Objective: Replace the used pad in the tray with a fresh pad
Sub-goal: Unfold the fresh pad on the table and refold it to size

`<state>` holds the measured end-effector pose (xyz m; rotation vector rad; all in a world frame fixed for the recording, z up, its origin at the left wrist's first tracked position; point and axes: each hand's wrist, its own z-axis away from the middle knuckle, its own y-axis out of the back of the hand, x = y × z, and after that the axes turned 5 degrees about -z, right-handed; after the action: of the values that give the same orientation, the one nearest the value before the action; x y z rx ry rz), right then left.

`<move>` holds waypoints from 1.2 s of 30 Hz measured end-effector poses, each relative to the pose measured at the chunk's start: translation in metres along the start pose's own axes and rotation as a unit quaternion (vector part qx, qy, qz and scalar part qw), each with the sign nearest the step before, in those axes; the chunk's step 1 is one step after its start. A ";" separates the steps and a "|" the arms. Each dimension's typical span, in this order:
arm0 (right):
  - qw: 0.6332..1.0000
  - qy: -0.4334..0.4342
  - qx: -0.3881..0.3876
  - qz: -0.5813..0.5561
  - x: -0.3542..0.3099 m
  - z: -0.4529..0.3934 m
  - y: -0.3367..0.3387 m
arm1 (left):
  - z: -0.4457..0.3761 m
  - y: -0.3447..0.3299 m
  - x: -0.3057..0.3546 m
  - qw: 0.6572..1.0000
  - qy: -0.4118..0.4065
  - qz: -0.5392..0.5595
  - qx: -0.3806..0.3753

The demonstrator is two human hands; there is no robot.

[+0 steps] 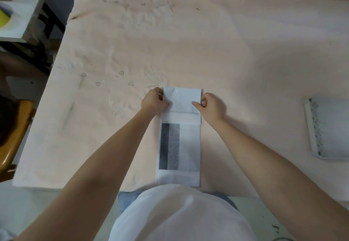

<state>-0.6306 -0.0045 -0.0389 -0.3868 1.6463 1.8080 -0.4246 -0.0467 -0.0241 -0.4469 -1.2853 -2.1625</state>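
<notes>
Head view: both hands (left (154,101), right (212,105)) pinch the folded pad (181,101).

I see a person with both arms bare, wearing a white shirt (179,216) and blue jeans (128,199) below it.
</notes>
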 end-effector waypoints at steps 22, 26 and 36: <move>0.971 0.229 -0.036 0.060 0.026 0.016 0.006 | 0.017 -0.019 -0.042 0.908 -0.350 -0.174 0.151; 0.951 0.259 -0.121 0.119 0.037 0.019 0.013 | 0.017 -0.015 -0.063 0.895 -0.383 -0.223 0.053; 0.945 0.295 -0.057 0.128 0.037 0.017 0.009 | 0.009 -0.013 -0.068 0.847 -0.444 -0.265 0.120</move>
<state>-0.6600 0.0218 -0.0515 -0.8704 2.0689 2.1201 -0.3797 -0.0128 -0.0660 -1.1936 -2.3854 -2.2206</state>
